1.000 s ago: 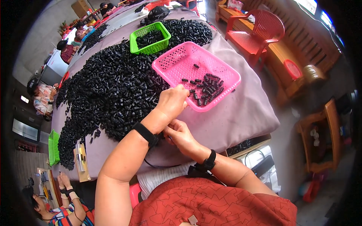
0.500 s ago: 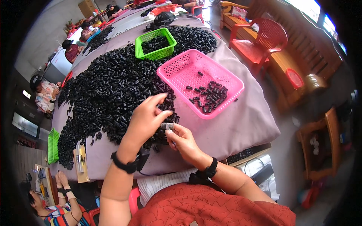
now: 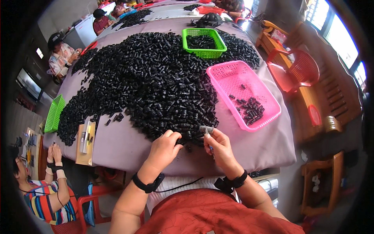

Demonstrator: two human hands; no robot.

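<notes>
Small grey part (image 3: pixel 206 129): pinched at fingertips of right hand (image 3: pixel 221 147), just at near edge of black pile (image 3: pixel 156 82), which spreads over most of the surface (image 3: pixel 124 146). Part sits a little right of left hand (image 3: pixel 165 148), not touching it.

Left hand: palm down, fingers curled, tips in pile's near edge; closed loosely over black pieces, exact grip can't be told. Black band on wrist. Forearm comes up from lower edge, angled right.

Right hand: fingers closed on grey part, thumb and forefinger up toward pile; black band on wrist; forearm enters from lower right. Hands near each other, small gap between.

Pink basket (image 3: pixel 243 93): right of pile, few black pieces at its near-right corner, well apart from right hand. Green basket (image 3: pixel 203 43): far side, set in pile, holds black pieces. 2nd green basket (image 3: pixel 53 113): surface's left edge. Tan board w/ metal tool (image 3: pixel 85 142): left of hands, near edge.

Vs. half a sec ago: left hand was spread flat higher on pile, now drawn back to near edge and curled. Right hand about same spot, part now raised at fingertips. Baskets same relative to pile; view shifted.

Other persons seated at left edge and far left.
</notes>
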